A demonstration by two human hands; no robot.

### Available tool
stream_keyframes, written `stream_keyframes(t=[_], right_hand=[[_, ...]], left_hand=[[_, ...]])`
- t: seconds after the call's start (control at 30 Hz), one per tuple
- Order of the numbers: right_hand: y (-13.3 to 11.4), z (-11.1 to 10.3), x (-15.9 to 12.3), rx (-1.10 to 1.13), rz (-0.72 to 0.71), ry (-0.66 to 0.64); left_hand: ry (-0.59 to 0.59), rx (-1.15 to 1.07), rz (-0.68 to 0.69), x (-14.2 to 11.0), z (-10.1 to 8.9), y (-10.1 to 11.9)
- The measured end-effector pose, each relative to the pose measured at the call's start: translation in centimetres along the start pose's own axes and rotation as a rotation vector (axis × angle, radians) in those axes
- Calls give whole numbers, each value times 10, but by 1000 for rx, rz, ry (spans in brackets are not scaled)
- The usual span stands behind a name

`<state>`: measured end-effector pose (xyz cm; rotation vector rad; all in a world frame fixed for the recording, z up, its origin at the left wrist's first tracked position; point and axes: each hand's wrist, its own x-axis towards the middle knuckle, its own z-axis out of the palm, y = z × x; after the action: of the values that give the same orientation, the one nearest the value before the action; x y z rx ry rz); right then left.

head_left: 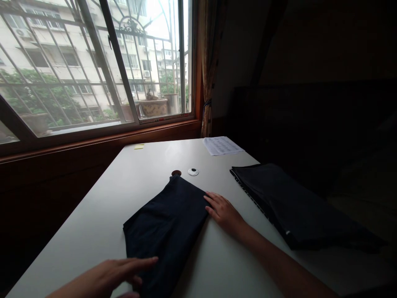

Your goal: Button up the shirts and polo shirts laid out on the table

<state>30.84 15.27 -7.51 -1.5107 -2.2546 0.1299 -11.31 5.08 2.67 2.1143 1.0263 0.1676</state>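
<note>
The dark navy cloth (169,219), folded, angular and lightly creased, spreads between the left hand (116,271) and right hand (223,212), both unclenched with fingers extended.

Hands (225,215) apart, unclenched, right arm (269,252) outstretched

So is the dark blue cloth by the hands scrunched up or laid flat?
Laid flat: the dark navy fabric is mostly smooth, with soft creases, on the shiny white tabletop. Whether it's folded, I cannot tell.

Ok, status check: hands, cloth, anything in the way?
Right hand on dark cloth, right edge; left hand over near part. Nothing else seen on cloth. Other fabric apart.
</note>
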Motion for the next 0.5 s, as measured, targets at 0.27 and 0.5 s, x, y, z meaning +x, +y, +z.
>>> stream_keyframes(t=[0.27, 0.5], right_hand=[[3, -1, -2, 10, 77, 115], [22, 1, 14, 134, 245, 114]], left_hand=[[389, 2, -125, 84, -27, -46], [398, -38, -268, 130, -37, -82]])
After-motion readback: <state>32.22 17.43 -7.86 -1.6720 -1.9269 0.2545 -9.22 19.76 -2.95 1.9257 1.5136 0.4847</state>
